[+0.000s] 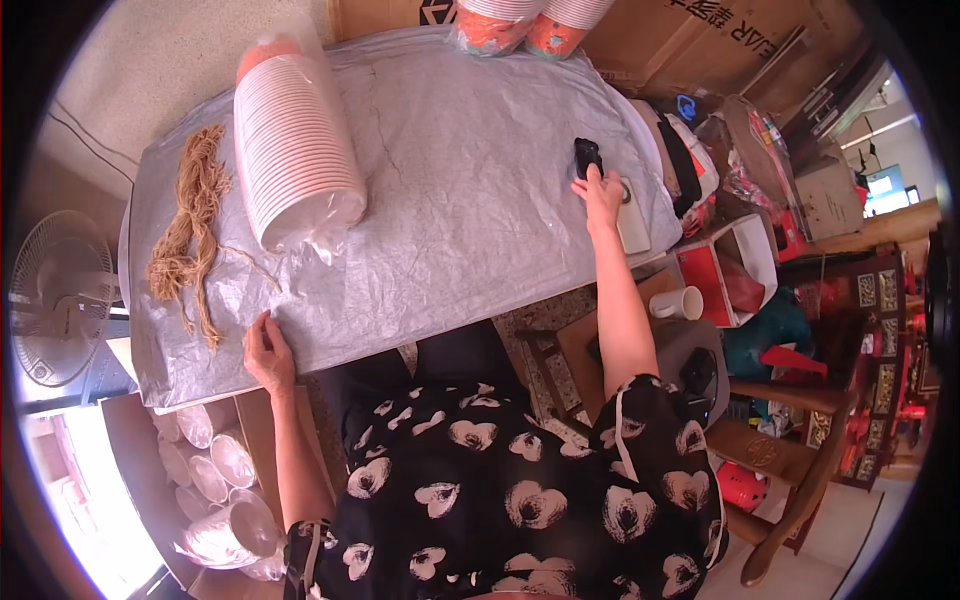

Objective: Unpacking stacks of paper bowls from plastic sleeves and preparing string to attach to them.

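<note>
At the right of the grey-covered table (470,185), my right hand (600,200) has its fingers closed on the near end of a small black object (587,153); its kind is not clear. Beside that hand lies a flat pale case-like thing (634,222), partly under my wrist. My left hand (268,355) rests at the table's near left edge, fingers loosely stretched and holding nothing. Beyond it lie a long stack of paper cups or tubs in a clear plastic sleeve (298,150) and a bundle of brown twine (188,230).
More sleeved orange tubs (555,30) stand at the far edge before a cardboard box (690,50). A fan (62,300) is at left, above an open carton (255,450) of wrapped stacks. A white mug (677,303) and a wooden chair (800,480) are at right.
</note>
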`<state>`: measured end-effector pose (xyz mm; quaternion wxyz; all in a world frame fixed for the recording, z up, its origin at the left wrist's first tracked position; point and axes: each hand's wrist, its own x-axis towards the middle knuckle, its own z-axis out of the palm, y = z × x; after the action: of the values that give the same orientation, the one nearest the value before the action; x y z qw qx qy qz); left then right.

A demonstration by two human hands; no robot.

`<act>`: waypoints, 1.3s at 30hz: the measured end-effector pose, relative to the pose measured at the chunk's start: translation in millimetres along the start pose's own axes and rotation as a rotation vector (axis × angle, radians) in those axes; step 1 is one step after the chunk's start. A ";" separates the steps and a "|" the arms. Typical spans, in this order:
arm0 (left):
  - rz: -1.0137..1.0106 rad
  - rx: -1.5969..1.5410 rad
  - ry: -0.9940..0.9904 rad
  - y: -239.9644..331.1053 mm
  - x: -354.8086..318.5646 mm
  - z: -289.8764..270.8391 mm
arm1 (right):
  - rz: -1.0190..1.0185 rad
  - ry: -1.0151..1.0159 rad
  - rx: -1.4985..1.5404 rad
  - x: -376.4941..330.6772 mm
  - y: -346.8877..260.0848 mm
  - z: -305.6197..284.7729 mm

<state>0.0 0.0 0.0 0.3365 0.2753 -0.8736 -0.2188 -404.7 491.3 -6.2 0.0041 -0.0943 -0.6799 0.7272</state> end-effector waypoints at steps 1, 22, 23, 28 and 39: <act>-0.014 0.011 -0.011 -4.1 2.0 -8.1 | -0.028 0.049 -0.060 -17.2 2.7 7.7; -0.262 0.675 -0.176 18.0 -11.4 -2.8 | -0.707 -0.353 -1.346 -90.2 17.6 29.8; -0.281 0.679 -0.187 16.6 -13.3 -5.6 | -0.713 -0.361 -1.352 -90.9 15.7 29.0; -0.262 0.660 -0.136 24.9 -13.9 4.8 | -0.781 -0.279 -1.294 -96.4 6.9 18.1; -0.236 0.765 -0.044 -20.3 -27.0 -1.5 | -0.487 0.293 -0.167 -158.1 30.1 -46.0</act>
<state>24.6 1.4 -23.1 0.1634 0.4744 -0.8614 0.0792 -239.2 513.2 -17.7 0.2686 -0.0324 -0.7323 0.6250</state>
